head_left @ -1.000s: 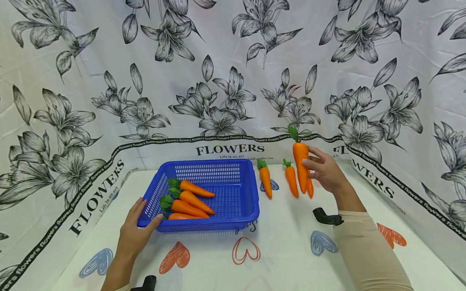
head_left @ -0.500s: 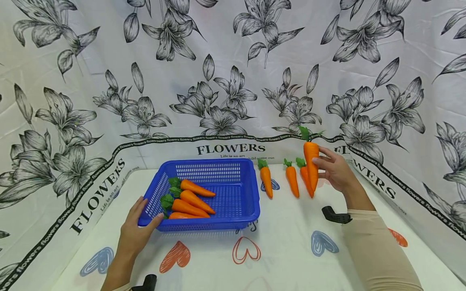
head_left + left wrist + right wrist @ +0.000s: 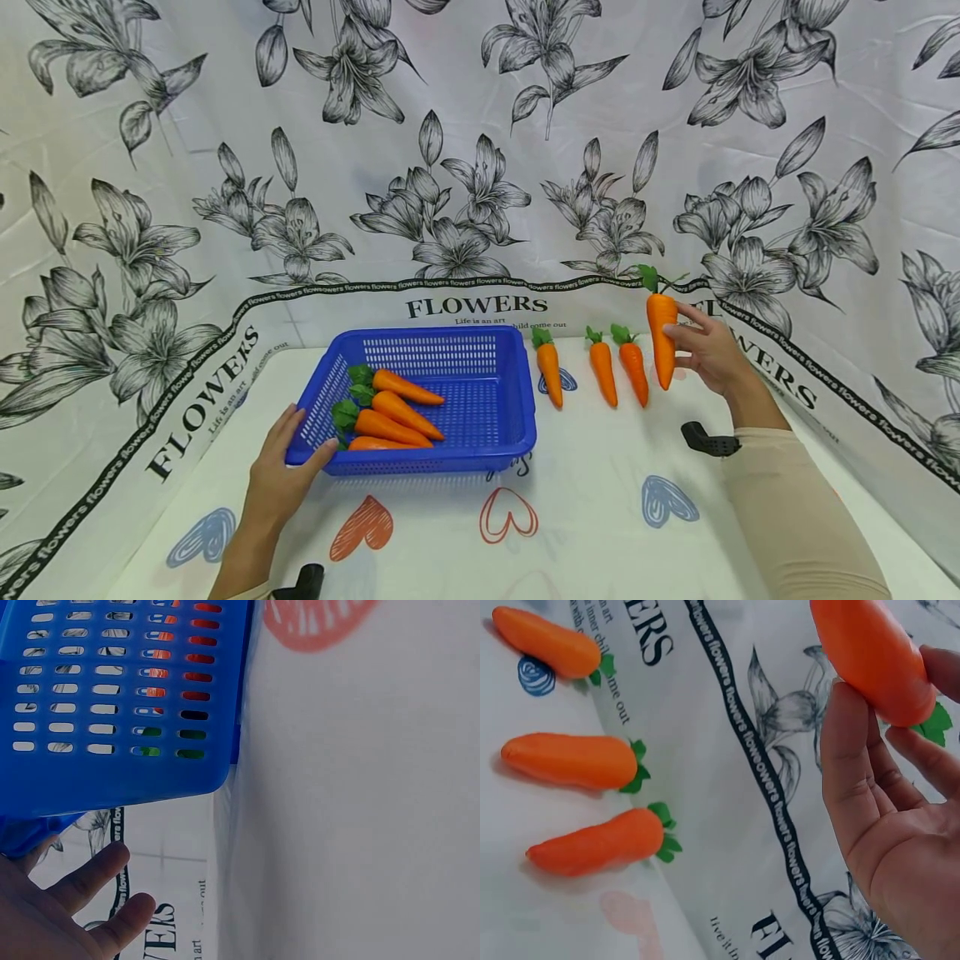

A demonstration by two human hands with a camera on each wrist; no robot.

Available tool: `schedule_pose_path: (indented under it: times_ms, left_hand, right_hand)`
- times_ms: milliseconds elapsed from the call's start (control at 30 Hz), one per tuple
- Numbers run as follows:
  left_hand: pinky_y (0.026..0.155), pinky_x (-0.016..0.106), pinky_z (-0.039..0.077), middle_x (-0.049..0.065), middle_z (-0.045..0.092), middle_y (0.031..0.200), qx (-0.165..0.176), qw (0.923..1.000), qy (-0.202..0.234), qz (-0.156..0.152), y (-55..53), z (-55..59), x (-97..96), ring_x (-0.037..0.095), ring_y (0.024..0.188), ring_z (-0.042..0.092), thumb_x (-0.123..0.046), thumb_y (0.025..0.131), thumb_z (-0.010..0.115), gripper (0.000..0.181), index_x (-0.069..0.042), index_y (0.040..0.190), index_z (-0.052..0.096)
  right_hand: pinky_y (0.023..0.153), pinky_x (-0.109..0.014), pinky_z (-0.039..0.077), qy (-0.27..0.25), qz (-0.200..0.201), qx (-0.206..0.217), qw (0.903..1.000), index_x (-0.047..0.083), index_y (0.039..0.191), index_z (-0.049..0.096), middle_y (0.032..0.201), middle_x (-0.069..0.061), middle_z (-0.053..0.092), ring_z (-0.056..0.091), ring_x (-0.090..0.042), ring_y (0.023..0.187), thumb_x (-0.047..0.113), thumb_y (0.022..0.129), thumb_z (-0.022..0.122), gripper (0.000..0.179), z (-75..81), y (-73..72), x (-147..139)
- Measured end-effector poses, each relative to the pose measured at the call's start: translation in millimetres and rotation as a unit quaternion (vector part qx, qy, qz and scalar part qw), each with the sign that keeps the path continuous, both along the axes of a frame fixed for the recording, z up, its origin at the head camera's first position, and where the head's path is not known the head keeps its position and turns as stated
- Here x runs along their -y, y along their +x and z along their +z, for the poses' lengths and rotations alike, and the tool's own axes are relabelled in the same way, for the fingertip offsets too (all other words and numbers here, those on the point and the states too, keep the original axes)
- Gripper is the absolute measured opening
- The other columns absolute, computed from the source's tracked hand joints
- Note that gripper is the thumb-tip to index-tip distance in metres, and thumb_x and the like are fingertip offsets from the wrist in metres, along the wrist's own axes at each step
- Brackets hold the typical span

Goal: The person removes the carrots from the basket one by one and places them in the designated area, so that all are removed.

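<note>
My right hand (image 3: 708,348) pinches an orange toy carrot (image 3: 662,340) between thumb and fingers, its green leaves up and its tip pointing down. In the right wrist view, the held carrot (image 3: 877,660) shows at the upper right, against the fingertips. Left of it, three more carrots lie in a row on the table: one carrot (image 3: 633,371), another carrot (image 3: 602,372) and a third carrot (image 3: 549,373). My left hand (image 3: 277,479) touches the near left corner of a blue plastic basket (image 3: 513,454), thumb at the front rim, fingers spread along the left side.
Inside the basket several carrots (image 3: 405,408) lie side by side at the left, leaves toward the left wall. White cloth with printed hearts covers the table (image 3: 585,517). A flower-printed curtain (image 3: 465,200) stands behind and at both sides.
My right hand has moved right with its carrot, from in front of the rightmost lying carrot to beside it, so that carrot now shows whole. My left hand and the basket stay put.
</note>
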State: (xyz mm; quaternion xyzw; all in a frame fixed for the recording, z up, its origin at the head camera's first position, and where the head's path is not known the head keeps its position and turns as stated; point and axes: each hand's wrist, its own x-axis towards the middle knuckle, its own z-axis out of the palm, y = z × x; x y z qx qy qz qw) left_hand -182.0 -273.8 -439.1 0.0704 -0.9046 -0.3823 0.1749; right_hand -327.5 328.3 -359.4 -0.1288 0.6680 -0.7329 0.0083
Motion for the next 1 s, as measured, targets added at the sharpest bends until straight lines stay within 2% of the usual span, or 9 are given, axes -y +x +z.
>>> schedule_pose_path:
  times_ms: [233, 400, 600, 1000]
  left_hand:
    - [0.102, 0.067, 0.025, 0.007, 0.016, 0.159, -0.003, 1.0, 0.002, -0.002, 0.6, 0.8, -0.9, 0.041, 0.141, 0.019, -0.05, 0.088, 0.065, 0.083, -0.012, 0.153, 0.029]
    - [0.102, 0.067, 0.025, 0.008, 0.016, 0.159, 0.0, 1.0, -0.001, -0.002, 0.0, 1.7, -0.9, 0.041, 0.141, 0.018, -0.051, 0.088, 0.064, 0.084, -0.012, 0.153, 0.028]
    - [0.101, 0.068, 0.026, 0.007, 0.015, 0.16, 0.007, 1.0, -0.005, -0.001, -0.8, 3.1, -1.3, 0.042, 0.14, 0.019, -0.049, 0.088, 0.064, 0.083, -0.013, 0.154, 0.027]
    - [0.101, 0.068, 0.026, 0.007, 0.014, 0.16, 0.008, 1.0, 0.001, -0.004, 0.4, 1.8, -0.6, 0.042, 0.14, 0.018, -0.051, 0.088, 0.063, 0.084, -0.013, 0.154, 0.027]
  right_hand:
    - [0.066, -0.034, 0.058, 0.016, -0.032, 0.024, 0.9991, 0.007, 0.154, 0.021, 0.103, -0.001, 0.064, 0.065, -0.019, 0.077, 0.016, 0.096, 0.063, 0.072, -11.0, -5.1, -10]
    - [0.066, -0.034, 0.058, 0.023, -0.046, 0.049, 0.9974, 0.011, 0.154, 0.024, 0.102, -0.003, 0.062, 0.064, -0.019, 0.075, 0.019, 0.094, 0.065, 0.073, -20.7, -8.0, -16]
    - [0.067, -0.034, 0.058, 0.032, -0.06, 0.057, 0.996, 0.014, 0.154, 0.026, 0.104, -0.002, 0.06, 0.063, -0.018, 0.076, 0.022, 0.094, 0.066, 0.073, -28.8, -12.0, -22]
    - [0.071, -0.028, 0.056, 0.072, -0.081, 0.063, 0.9921, 0.013, 0.155, 0.021, 0.116, -0.005, 0.05, 0.062, -0.015, 0.083, 0.03, 0.093, 0.066, 0.078, -39.2, -15.5, -33]
